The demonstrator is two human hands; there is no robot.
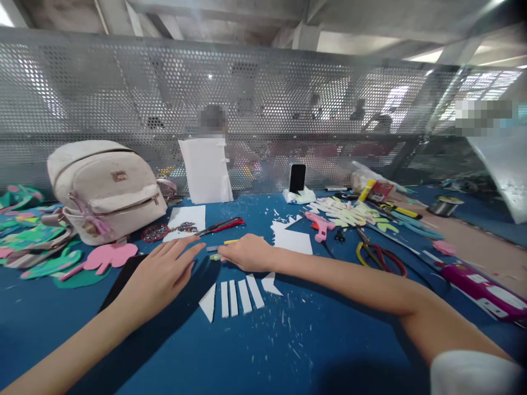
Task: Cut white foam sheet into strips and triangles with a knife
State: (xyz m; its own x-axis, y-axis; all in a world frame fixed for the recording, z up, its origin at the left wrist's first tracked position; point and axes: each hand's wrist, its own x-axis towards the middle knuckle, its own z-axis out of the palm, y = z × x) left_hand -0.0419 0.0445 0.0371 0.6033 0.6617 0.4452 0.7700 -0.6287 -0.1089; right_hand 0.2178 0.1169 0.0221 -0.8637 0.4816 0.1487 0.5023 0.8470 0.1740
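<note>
My left hand [167,271] hovers over the blue table with its fingers stretched out and nothing in them. To its right, my right hand [247,252] is closed palm down over a few slim pen-like sticks, one grey [212,248], one yellow [230,241] and one pale green [214,257]. What its fingers pinch is hidden under them. Just in front of that hand lies a row of cut white strips [234,298], with a white triangle [208,303] at the left end and an angular white scrap [270,284] at the right.
A red-handled cutter [222,225] and a white sheet [293,241] lie farther back. On the right are a pink glue gun [321,225], scissors [381,255] and a purple tool [481,291]. A pale backpack [111,192] stands left, and a phone [297,178] leans at the back.
</note>
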